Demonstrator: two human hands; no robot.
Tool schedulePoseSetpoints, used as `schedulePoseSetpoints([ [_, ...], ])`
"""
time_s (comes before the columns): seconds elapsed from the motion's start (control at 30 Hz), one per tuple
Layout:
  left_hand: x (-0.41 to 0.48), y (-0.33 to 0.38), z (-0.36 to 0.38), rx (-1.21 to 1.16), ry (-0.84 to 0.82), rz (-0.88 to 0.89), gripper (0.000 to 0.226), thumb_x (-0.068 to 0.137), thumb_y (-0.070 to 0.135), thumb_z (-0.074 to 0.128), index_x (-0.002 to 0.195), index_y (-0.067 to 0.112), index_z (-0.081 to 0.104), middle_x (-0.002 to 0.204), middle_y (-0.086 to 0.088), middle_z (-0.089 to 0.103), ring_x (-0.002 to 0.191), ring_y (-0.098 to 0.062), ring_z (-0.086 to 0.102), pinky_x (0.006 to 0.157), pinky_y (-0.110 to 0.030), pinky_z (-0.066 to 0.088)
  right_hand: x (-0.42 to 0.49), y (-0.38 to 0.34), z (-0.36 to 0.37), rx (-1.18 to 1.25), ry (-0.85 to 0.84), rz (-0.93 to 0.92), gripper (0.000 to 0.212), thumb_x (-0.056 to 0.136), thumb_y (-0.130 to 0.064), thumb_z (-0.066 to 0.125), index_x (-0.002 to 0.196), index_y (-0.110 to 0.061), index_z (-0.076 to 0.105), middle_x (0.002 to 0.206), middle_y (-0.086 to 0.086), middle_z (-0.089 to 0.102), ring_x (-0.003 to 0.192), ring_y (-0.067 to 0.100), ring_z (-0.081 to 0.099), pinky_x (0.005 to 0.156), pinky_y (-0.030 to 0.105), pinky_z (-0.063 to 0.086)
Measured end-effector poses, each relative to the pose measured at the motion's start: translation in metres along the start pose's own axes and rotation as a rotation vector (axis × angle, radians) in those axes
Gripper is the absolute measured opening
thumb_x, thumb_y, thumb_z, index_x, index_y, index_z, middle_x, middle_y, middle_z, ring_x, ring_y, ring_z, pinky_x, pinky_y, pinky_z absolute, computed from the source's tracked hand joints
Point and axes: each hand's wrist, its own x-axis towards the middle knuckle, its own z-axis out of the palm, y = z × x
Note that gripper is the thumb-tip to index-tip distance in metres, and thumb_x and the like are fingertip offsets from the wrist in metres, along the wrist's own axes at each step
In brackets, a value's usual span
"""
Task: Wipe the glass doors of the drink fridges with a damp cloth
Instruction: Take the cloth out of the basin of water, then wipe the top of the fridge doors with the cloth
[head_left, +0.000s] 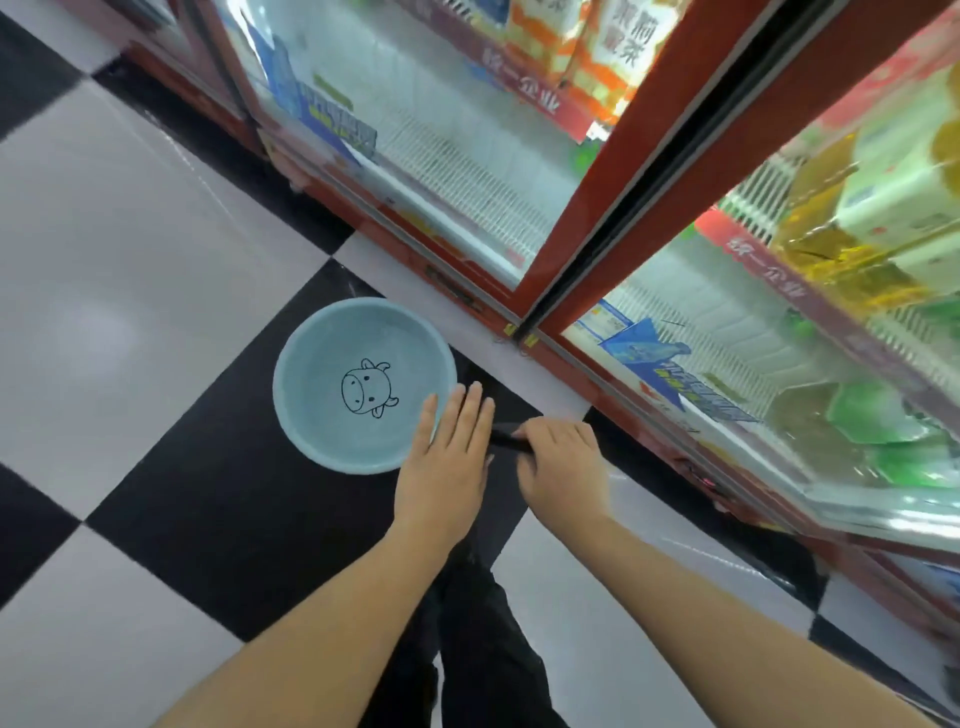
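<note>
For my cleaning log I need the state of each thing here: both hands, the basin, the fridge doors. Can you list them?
left hand: open, fingers straight, holds nothing.
right hand: fingers curled round a dark thing, perhaps the cloth.
basin: upright on the floor; whether it holds water cannot be told.
fridge doors: both shut.

— What sits on the floor?
— A pale blue round basin (311, 441), upright on a black tile (208, 499), with a cartoon cow's face (365, 387) drawn inside its bottom.
— And the floor?
— A glossy checker: black tiles alternating with white tiles (130, 260).
— On display?
— White wire shelves (467, 171), orange packs (587, 62) up top, and green packs (872, 415) at the lower right.
</note>
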Motion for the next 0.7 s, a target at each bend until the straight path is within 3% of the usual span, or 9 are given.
schedulePoseSetpoints([
  [0.07,-0.007,0.008,-0.044,0.088,0.010,0.103,0.057,0.107,0.035,0.026,0.157,0.009,0.014,0.165,-0.014,0.004,0.153,-0.030,0.001,0.116,-0.052,-0.019,-0.013,-0.010,-0.045,0.021,0.086,0.018,0.020,0.074,-0.006,0.073,0.090,-0.017,0.067,0.085,-0.003,0.068,0.082,0.019,0.065,0.080,0.035,0.050],
  [0.13,-0.012,0.015,-0.085,0.115,0.042,0.178,0.051,0.100,0.026,0.045,0.148,0.009,0.037,0.160,-0.017,0.027,0.151,-0.034,0.016,0.116,-0.052,-0.021,-0.024,-0.020,-0.086,0.020,0.172,0.029,0.019,0.076,-0.008,0.067,0.092,-0.017,0.067,0.085,-0.004,0.069,0.082,0.017,0.064,0.082,0.031,0.045],
  [0.2,-0.017,0.024,-0.133,0.104,0.118,0.213,0.038,0.079,0.015,0.068,0.117,0.008,0.064,0.127,-0.014,0.063,0.132,-0.034,0.050,0.121,-0.051,-0.011,-0.037,-0.029,-0.131,0.004,0.237,0.038,0.022,0.076,-0.010,0.067,0.096,-0.018,0.065,0.088,-0.004,0.070,0.084,0.017,0.064,0.083,0.030,0.045],
  [0.23,-0.019,0.029,-0.156,0.095,0.174,0.233,0.034,0.073,0.011,0.071,0.106,0.007,0.067,0.110,-0.011,0.068,0.119,-0.033,0.060,0.123,-0.050,-0.004,-0.043,-0.033,-0.152,0.000,0.260,0.030,0.024,0.076,-0.010,0.068,0.098,-0.018,0.063,0.090,-0.003,0.070,0.085,0.019,0.065,0.085,0.031,0.046],
  [0.33,-0.019,0.042,-0.217,0.036,0.348,0.276,0.024,0.072,0.007,0.065,0.096,0.009,0.063,0.091,-0.006,0.063,0.096,-0.029,0.063,0.121,-0.051,0.011,-0.055,-0.040,-0.217,0.000,0.349,-0.048,0.018,0.084,-0.015,0.057,0.100,-0.020,0.052,0.095,-0.001,0.069,0.087,0.021,0.065,0.088,0.032,0.044],
  [0.4,-0.014,0.050,-0.253,0.016,0.443,0.322,0.029,0.071,0.007,0.068,0.100,0.009,0.063,0.093,-0.005,0.062,0.096,-0.029,0.063,0.120,-0.051,0.015,-0.059,-0.039,-0.258,-0.063,0.399,-0.164,0.015,0.086,-0.015,0.052,0.100,-0.022,0.049,0.100,0.001,0.068,0.087,0.022,0.063,0.084,0.034,0.045],
  [0.5,0.000,0.061,-0.308,-0.004,0.561,0.420,0.040,0.065,0.008,0.075,0.104,0.007,0.067,0.096,-0.008,0.065,0.098,-0.031,0.065,0.118,-0.050,0.017,-0.058,-0.032,-0.315,-0.192,0.513,-0.290,0.007,0.092,-0.015,0.057,0.089,-0.019,0.062,0.101,0.006,0.069,0.082,0.024,0.062,0.078,0.035,0.048],
  [0.57,0.010,0.070,-0.349,-0.025,0.669,0.483,0.045,0.064,0.006,0.074,0.108,0.007,0.067,0.097,-0.008,0.067,0.098,-0.030,0.066,0.120,-0.046,0.015,-0.054,-0.027,-0.352,-0.244,0.613,-0.272,0.019,0.090,-0.011,0.053,0.081,-0.017,0.069,0.099,0.009,0.071,0.080,0.028,0.066,0.077,0.036,0.051],
  [0.7,0.028,0.093,-0.428,-0.134,0.830,0.608,0.050,0.073,-0.001,0.064,0.119,0.012,0.051,0.094,-0.004,0.065,0.091,-0.027,0.065,0.117,-0.046,0.023,-0.046,-0.021,-0.430,-0.270,0.772,-0.189,0.020,0.081,-0.013,0.057,0.092,-0.016,0.074,0.100,0.006,0.071,0.087,0.026,0.065,0.081,0.037,0.045],
])
